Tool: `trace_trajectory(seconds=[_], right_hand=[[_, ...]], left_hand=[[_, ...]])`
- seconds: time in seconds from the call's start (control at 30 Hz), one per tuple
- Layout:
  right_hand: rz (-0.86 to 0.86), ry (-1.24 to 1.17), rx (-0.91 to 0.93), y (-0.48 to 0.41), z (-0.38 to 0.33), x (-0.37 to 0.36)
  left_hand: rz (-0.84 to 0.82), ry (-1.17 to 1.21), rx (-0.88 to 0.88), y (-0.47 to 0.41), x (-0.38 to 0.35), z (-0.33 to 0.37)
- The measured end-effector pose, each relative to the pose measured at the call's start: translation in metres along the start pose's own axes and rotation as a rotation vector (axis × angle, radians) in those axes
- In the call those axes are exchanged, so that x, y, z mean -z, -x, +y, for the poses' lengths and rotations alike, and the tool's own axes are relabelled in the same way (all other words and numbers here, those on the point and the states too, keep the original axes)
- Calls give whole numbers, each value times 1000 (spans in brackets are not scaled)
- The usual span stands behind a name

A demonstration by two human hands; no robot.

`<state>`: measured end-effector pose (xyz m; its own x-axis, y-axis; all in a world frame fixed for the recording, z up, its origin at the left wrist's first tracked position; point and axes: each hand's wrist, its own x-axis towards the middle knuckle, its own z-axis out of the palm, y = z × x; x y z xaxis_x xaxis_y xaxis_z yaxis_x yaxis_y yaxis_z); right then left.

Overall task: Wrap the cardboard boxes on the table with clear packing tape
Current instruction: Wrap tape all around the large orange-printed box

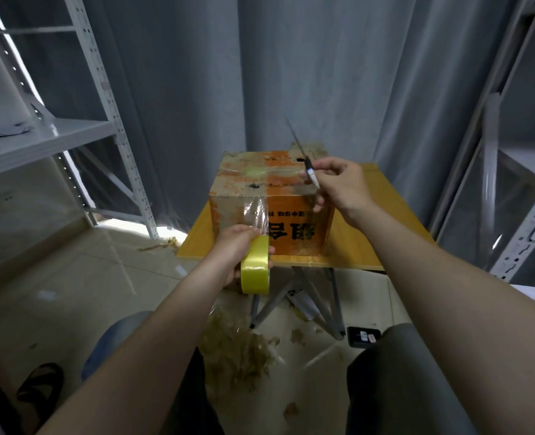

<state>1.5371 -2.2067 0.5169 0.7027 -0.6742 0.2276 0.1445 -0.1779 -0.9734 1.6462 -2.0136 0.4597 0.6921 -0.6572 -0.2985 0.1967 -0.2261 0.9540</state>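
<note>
Gripping the yellow tape roll (pixel 255 266), the left hand (pixel 233 246) holds it against the near face of the cardboard box (pixel 291 211), at seven o'clock from the box's centre. A strip of clear tape (pixel 255 211) runs from the roll up the cardboard. The box sits mid-table on the small wooden table (pixel 357 246). At two o'clock the right hand (pixel 343 186) pinches a thin-bladed cutting tool (pixel 307 167), blade aimed at eleven. On the floor at six o'clock lie crumpled tape scraps (pixel 238 350).
</note>
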Motion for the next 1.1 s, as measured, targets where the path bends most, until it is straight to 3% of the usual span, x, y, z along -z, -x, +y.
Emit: trace_trajectory(seconds=[0.13, 0.27, 0.5, 1.1], right_hand=[[-99, 62, -9, 1, -1, -2], [-314, 368, 69, -1, -6, 7], [-548, 574, 46, -6, -19, 20], [-502, 557, 61, -3, -14, 15]], left_hand=[[-12, 34, 18, -1, 2, -1], [19, 63, -2, -3, -3, -4], [102, -53, -96, -13, -7, -10], [168, -360, -67, -29, -5, -8]])
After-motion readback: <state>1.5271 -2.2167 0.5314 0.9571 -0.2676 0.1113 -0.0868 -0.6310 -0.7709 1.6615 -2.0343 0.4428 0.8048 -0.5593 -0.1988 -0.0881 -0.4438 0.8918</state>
